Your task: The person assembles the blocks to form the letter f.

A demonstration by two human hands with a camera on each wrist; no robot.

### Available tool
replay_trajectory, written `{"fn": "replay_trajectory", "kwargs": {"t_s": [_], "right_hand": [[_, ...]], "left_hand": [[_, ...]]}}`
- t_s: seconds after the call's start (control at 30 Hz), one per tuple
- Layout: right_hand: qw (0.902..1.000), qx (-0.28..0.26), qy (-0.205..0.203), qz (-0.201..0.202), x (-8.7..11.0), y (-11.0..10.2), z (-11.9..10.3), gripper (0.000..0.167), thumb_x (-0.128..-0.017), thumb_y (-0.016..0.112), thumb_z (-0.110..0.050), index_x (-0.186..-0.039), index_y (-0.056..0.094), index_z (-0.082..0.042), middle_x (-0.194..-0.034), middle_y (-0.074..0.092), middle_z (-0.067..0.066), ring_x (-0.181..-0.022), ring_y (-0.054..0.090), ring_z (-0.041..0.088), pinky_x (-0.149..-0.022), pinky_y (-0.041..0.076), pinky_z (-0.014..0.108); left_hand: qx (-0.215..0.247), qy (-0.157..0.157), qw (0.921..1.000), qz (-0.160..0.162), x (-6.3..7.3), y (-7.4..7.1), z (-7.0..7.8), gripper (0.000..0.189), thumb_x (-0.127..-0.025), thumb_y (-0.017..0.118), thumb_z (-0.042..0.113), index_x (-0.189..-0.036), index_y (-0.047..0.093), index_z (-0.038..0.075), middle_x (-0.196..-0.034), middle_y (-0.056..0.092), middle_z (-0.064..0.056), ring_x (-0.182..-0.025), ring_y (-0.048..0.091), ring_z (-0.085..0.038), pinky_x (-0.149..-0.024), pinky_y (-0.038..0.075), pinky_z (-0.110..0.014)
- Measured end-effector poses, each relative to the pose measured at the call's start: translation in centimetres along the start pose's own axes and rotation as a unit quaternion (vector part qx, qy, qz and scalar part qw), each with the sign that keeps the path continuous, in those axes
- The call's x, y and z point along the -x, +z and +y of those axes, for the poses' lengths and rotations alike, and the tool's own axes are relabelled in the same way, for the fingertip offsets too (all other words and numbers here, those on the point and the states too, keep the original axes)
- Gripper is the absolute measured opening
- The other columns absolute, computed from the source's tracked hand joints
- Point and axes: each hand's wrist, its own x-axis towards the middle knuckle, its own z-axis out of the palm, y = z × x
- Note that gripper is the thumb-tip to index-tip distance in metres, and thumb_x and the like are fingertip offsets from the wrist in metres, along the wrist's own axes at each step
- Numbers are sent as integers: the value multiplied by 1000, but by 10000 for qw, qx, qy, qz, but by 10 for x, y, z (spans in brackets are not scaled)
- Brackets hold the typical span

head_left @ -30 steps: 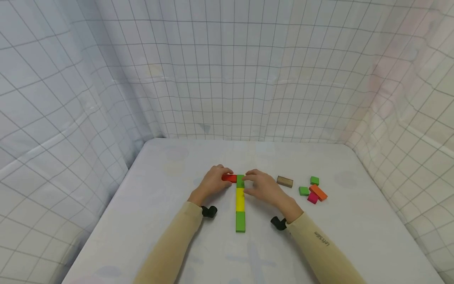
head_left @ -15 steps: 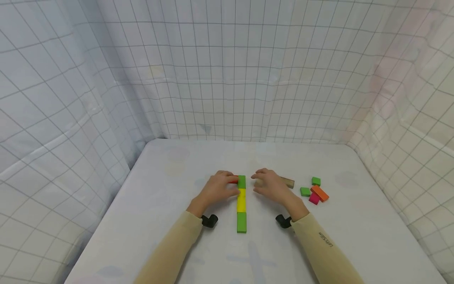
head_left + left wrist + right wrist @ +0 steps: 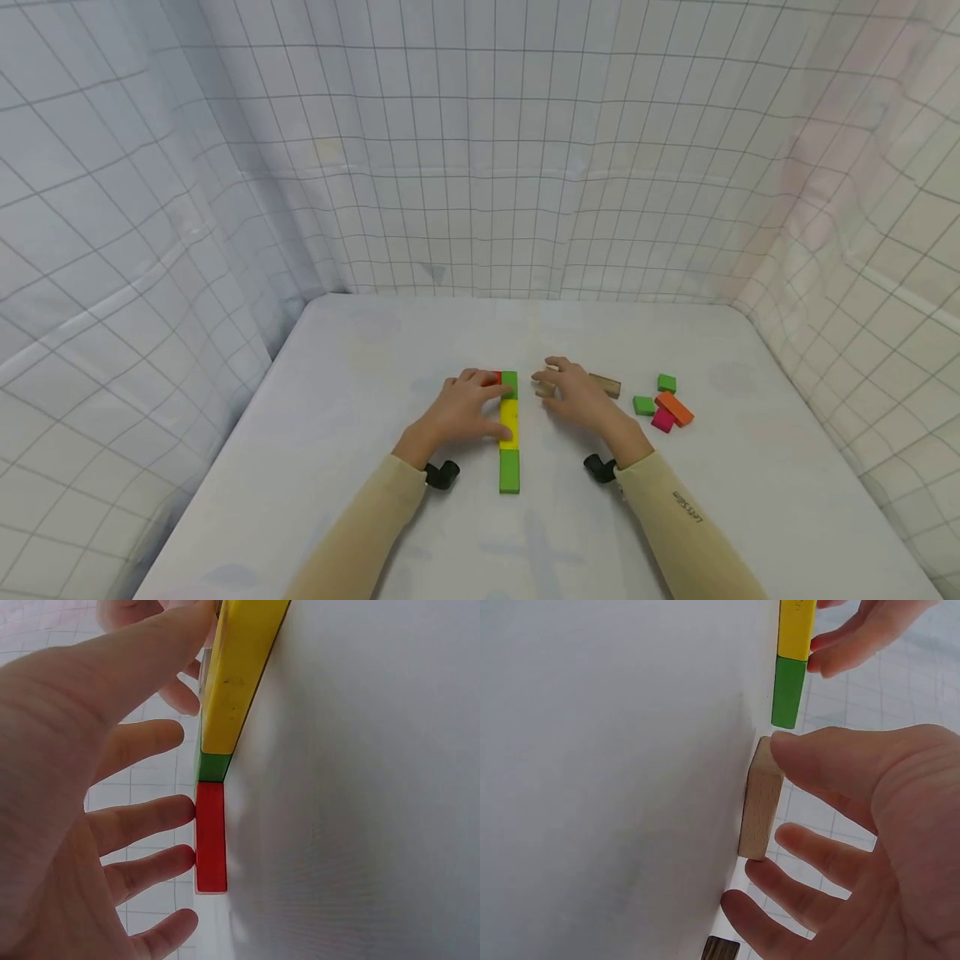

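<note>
A row of blocks runs down the middle of the table in the head view: a green block (image 3: 509,385), a yellow block (image 3: 509,414) and a nearer green block (image 3: 509,472). A red block (image 3: 211,836) joins the far green one at its left side. My left hand (image 3: 467,408) is spread over the row's left side, its thumb over the yellow block and two fingertips against the red one. Right of the row, my right hand (image 3: 581,400) holds a plain wooden block (image 3: 761,806) by its ends, between thumb and fingers.
Behind the right hand lies a dark brown wooden block (image 3: 605,385). Farther right are two small green blocks (image 3: 643,406), an orange block (image 3: 674,408) and a pink block (image 3: 662,419). Gridded white curtains (image 3: 480,167) stand around the white table (image 3: 375,350).
My left hand has slid nearer along the row, its thumb moving from beside the red block to the yellow one. My right hand has drawn back rightward from the far green block.
</note>
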Motion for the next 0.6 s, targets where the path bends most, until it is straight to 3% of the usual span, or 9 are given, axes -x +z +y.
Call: {"fn": "replay_trajectory", "kwargs": {"t_s": [0.27,0.43,0.6], "right_hand": [[9995,254,-155,73,1,-1,1,38,-93,75,-17,-131,68,-19,-148,48,16,-128,48,45,-102,43,58],[9995,316,23,21,3,-4,-2,37,-93,76,-19,-129,70,-22,-141,54,13,-121,52,39,-97,48,53],[9994,282,170,-72,5,-6,-4,34,-92,76,-20,-126,71,-22,-123,61,5,-108,54,28,-90,50,46]], "left_hand": [[-167,3,9998,117,1,1,1,79,-78,73,71,-143,59,30,-148,46,-3,-136,36,-27,-101,35,-57],[-216,-15,9997,79,1,2,2,78,-77,72,71,-143,59,29,-149,45,-3,-137,35,-27,-100,36,-58],[-156,-24,9999,49,1,2,4,77,-77,74,69,-141,61,28,-147,47,-4,-136,37,-28,-99,37,-59]]}}
